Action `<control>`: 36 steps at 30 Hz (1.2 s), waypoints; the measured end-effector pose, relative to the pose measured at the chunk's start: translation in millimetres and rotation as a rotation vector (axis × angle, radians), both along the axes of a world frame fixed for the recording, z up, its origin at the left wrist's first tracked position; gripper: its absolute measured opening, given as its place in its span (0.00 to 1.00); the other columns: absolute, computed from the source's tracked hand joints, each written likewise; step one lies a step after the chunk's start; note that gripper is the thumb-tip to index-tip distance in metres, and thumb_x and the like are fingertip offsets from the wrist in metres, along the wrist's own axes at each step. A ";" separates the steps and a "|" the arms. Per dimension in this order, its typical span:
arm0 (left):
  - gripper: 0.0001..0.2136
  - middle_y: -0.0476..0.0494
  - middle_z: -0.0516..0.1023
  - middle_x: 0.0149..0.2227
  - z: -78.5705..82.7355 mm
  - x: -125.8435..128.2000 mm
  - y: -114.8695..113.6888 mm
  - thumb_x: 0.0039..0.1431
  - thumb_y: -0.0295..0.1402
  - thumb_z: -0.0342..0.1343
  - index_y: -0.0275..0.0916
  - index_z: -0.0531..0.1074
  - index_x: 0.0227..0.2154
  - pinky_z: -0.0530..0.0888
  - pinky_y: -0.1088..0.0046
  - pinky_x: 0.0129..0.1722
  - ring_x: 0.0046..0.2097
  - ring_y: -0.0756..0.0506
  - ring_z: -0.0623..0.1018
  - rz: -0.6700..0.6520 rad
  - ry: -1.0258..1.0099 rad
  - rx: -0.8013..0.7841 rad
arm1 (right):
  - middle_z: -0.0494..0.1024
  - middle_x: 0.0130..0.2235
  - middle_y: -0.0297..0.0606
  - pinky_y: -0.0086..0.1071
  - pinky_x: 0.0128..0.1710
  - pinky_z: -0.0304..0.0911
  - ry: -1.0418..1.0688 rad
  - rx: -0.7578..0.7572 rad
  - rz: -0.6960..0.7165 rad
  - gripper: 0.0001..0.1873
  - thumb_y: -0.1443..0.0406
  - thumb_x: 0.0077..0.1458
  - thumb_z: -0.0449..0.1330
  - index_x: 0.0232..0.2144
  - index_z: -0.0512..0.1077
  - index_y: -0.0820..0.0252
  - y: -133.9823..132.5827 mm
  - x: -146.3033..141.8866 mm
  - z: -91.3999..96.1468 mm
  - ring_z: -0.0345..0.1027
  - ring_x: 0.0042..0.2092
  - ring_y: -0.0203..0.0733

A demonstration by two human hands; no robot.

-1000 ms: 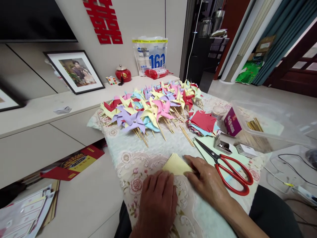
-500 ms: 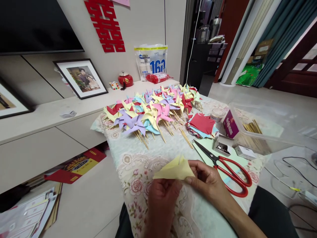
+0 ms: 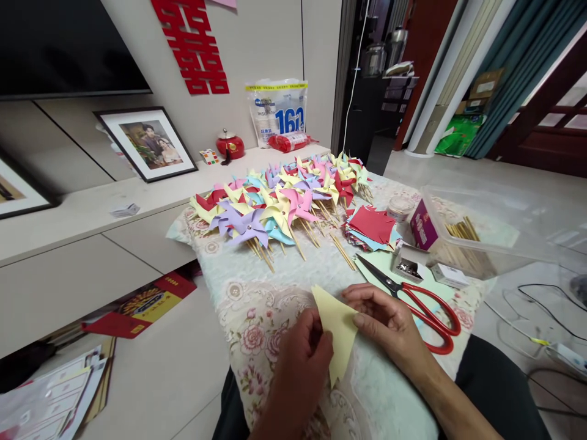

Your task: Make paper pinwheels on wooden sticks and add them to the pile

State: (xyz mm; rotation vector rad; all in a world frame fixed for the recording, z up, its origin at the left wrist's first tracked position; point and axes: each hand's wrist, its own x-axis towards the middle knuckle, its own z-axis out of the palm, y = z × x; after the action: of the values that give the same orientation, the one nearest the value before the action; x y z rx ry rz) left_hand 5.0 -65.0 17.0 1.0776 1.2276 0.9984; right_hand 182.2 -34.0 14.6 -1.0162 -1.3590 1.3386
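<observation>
Both my hands hold a folded pale yellow paper (image 3: 337, 330) just above the flowered tablecloth (image 3: 243, 305). My left hand (image 3: 300, 360) pinches its left edge with thumb and fingers closed. My right hand (image 3: 387, 324) grips its upper right corner. The paper stands tilted, one point down. Red-handled scissors (image 3: 424, 308) lie just right of my right hand. Further back lies a heap of coloured paper pinwheels on sticks (image 3: 279, 205), and a stack of cut paper squares, red on top (image 3: 371, 226).
A clear plastic box (image 3: 481, 235) with wooden sticks and a purple carton (image 3: 422, 225) stands at the right, a small box of pins (image 3: 410, 269) before it. A low cabinet (image 3: 92, 244) runs along the left. Cables lie on the floor at right.
The yellow paper lay flat under my hands, was lifted, and is now turned so one point hangs down. The view shifted slightly.
</observation>
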 end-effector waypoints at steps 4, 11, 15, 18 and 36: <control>0.04 0.48 0.75 0.30 6.6 2.0 -2.0 0.59 0.34 0.52 0.40 0.70 0.34 0.70 0.70 0.33 0.33 0.45 0.75 -0.038 0.143 0.022 | 0.76 0.46 0.41 0.32 0.42 0.67 -0.052 0.028 0.017 0.10 0.59 0.56 0.68 0.38 0.78 0.56 2.4 -1.0 -2.5 0.72 0.43 0.42; 0.03 0.48 0.74 0.32 14.8 2.7 -2.0 0.60 0.32 0.48 0.42 0.65 0.32 0.67 0.70 0.34 0.34 0.45 0.73 -0.086 0.399 0.046 | 0.77 0.44 0.41 0.35 0.43 0.66 -0.091 0.089 0.030 0.08 0.60 0.56 0.67 0.37 0.78 0.55 2.3 -0.1 -4.2 0.72 0.44 0.44; 0.03 0.47 0.73 0.33 12.9 3.5 -3.0 0.61 0.31 0.46 0.43 0.63 0.32 0.66 0.68 0.35 0.37 0.43 0.73 -0.132 0.503 0.048 | 0.78 0.41 0.40 0.35 0.44 0.65 -0.119 0.086 0.061 0.08 0.59 0.58 0.66 0.32 0.77 0.57 2.9 0.1 -2.4 0.72 0.43 0.44; 0.04 0.46 0.73 0.34 10.1 3.7 -3.3 0.61 0.30 0.44 0.43 0.62 0.32 0.65 0.67 0.36 0.38 0.43 0.73 -0.161 0.532 0.086 | 0.76 0.34 0.37 0.32 0.36 0.63 -0.154 0.004 0.073 0.12 0.57 0.59 0.64 0.29 0.74 0.58 2.7 0.5 -4.1 0.69 0.36 0.40; 0.08 0.40 0.74 0.38 12.6 8.0 -5.0 0.65 0.35 0.41 0.42 0.63 0.35 0.67 0.61 0.42 0.41 0.40 0.73 -0.163 0.577 0.054 | 0.69 0.25 0.31 0.29 0.28 0.53 -0.250 -0.093 0.031 0.17 0.54 0.57 0.63 0.25 0.69 0.59 1.8 -1.2 -5.1 0.58 0.28 0.35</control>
State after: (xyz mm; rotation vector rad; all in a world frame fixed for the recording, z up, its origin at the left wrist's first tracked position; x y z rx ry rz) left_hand 13.0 -70.0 29.6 1.5474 1.5420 0.6108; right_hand 181.0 -32.2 9.5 -1.2632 -1.5125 1.3413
